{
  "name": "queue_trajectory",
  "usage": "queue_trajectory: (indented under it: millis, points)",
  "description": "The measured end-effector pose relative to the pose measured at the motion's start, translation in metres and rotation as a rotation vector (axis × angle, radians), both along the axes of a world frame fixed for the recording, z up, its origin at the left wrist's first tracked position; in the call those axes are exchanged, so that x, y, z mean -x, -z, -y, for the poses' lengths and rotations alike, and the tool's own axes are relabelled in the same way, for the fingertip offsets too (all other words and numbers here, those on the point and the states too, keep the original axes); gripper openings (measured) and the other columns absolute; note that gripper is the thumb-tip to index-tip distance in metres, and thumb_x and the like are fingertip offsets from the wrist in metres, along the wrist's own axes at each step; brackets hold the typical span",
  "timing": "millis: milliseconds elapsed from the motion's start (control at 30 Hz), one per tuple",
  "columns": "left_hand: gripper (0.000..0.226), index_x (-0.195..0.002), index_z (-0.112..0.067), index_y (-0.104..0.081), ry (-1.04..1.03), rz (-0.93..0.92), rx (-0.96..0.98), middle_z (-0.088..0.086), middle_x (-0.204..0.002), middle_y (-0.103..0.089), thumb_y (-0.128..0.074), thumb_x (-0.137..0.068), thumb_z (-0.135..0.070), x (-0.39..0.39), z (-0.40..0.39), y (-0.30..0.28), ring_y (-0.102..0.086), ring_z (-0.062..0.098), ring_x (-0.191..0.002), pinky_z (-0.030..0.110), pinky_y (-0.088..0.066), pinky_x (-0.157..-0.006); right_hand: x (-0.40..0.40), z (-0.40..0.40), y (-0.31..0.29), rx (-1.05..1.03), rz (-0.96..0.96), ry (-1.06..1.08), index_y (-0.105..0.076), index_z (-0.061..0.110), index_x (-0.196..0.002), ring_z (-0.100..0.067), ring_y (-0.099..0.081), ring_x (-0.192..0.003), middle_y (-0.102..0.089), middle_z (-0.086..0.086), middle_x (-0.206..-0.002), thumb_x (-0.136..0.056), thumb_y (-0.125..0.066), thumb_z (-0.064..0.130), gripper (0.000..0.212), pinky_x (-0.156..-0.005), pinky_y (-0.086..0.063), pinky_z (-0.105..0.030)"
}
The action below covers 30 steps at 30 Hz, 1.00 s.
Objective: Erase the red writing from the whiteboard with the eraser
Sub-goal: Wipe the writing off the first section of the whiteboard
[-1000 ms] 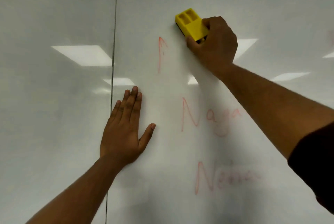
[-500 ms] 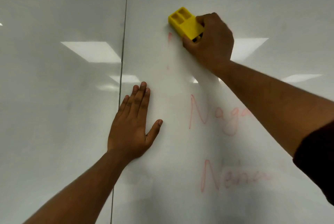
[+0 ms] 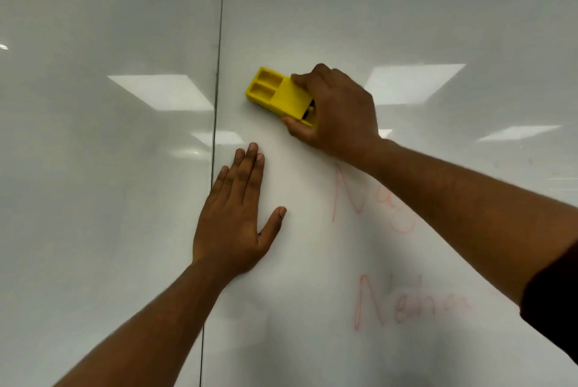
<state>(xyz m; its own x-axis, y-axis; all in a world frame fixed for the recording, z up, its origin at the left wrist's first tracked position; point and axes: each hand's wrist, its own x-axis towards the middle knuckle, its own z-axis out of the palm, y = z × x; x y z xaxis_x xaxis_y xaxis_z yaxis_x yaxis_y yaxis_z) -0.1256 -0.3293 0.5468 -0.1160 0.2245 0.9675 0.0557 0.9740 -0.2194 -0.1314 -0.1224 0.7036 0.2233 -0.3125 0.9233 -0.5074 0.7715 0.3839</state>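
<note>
The right hand (image 3: pixel 336 111) grips the yellow rectangular plastic eraser (image 3: pixel 279 93) by its near end, thumb under one long side and fingers curled over the other. The eraser's face lies against the glossy white whiteboard (image 3: pixel 312 27), close to the dark vertical seam (image 3: pixel 218 74) between its two panels. The left hand (image 3: pixel 233 214) presses flat on the board just below, fingers straight and together, thumb spread.

The board around the eraser looks clean. The faint red writing (image 3: pixel 406 302) lies lower, toward the right edge: one word partly hidden behind the right forearm, another beneath it, both smeared enough that I cannot read them with confidence.

The grip sits at one end only, so the far end may lift and skip strokes. Light pressure could smear the pale ink rather than clear it. A downward sweep could also drag the forearm through the upper word.
</note>
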Motion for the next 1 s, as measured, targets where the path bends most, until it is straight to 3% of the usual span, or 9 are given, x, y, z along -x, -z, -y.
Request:
queue_trajectory:
  millis: [200,333,433,600,833,1000]
  points:
    - [0.084,-0.17,-0.011,-0.007,0.011,-0.022,-0.001,0.002,-0.18,-0.003,-0.034,-0.106,-0.058,0.002,0.001,0.001,-0.002,0.017,-0.166,0.035,-0.006,-0.135,0.002,-0.014,-0.02,0.322,0.046,-0.046,-0.061,0.023,-0.132,-0.021,-0.061,-0.105,-0.063,0.002,-0.118,-0.081,-0.065,0.061,0.063,-0.079,-0.047,-0.034]
    - [0.084,-0.17,-0.01,-0.008,0.011,-0.006,0.002,0.003,-0.18,-0.003,-0.034,-0.105,-0.058,0.002,0.001,0.001,-0.002,0.018,-0.166,0.037,-0.009,-0.135,0.006,-0.013,0.032,0.14,-0.007,-0.069,-0.063,0.018,-0.13,-0.023,-0.062,-0.098,-0.065,-0.002,-0.113,-0.08,-0.071,0.058,0.064,-0.072,-0.048,-0.033]
    - [0.084,-0.17,-0.009,-0.008,0.002,0.006,0.0,0.004,-0.179,-0.002,-0.032,-0.105,-0.058,0.0,0.001,0.001,-0.001,0.019,-0.166,0.038,-0.008,-0.135,0.005,-0.031,0.033,0.114,0.013,-0.046,-0.063,0.017,-0.131,-0.025,-0.063,-0.1,-0.065,-0.004,-0.113,-0.081,-0.071,0.057,0.065,-0.074,-0.05,-0.035]
    - [0.083,-0.17,-0.008,-0.01,0.027,-0.002,0.005,0.005,-0.179,-0.003,-0.032,-0.106,-0.057,0.002,0.001,0.002,-0.002,0.021,-0.166,0.04,-0.009,-0.135,0.005,-0.072,0.001,0.507,0.113,-0.137,-0.062,0.021,-0.129,-0.023,-0.065,-0.107,-0.067,0.001,-0.119,-0.078,-0.07,0.057,0.063,-0.084,-0.046,-0.032]
    - [0.083,-0.17,-0.008,-0.01,0.01,0.019,-0.014,0.007,-0.179,-0.004,-0.032,-0.106,-0.056,-0.002,-0.002,0.002,-0.003,0.022,-0.166,0.041,-0.009,-0.135,0.0,-0.061,0.074,0.127,0.128,-0.043,-0.064,0.02,-0.128,-0.021,-0.064,-0.098,-0.066,0.001,-0.111,-0.078,-0.076,0.056,0.063,-0.072,-0.043,-0.028]
    - [0.082,-0.17,-0.009,-0.008,0.054,0.04,-0.078,0.006,-0.18,-0.001,-0.035,-0.106,-0.053,-0.002,-0.008,0.047,-0.002,0.024,-0.166,0.041,-0.006,-0.135,-0.003,-0.081,0.056,0.432,0.231,-0.196,-0.064,0.027,-0.126,-0.015,-0.066,-0.1,-0.069,0.007,-0.115,-0.073,-0.082,0.052,0.061,-0.078,-0.046,-0.028]
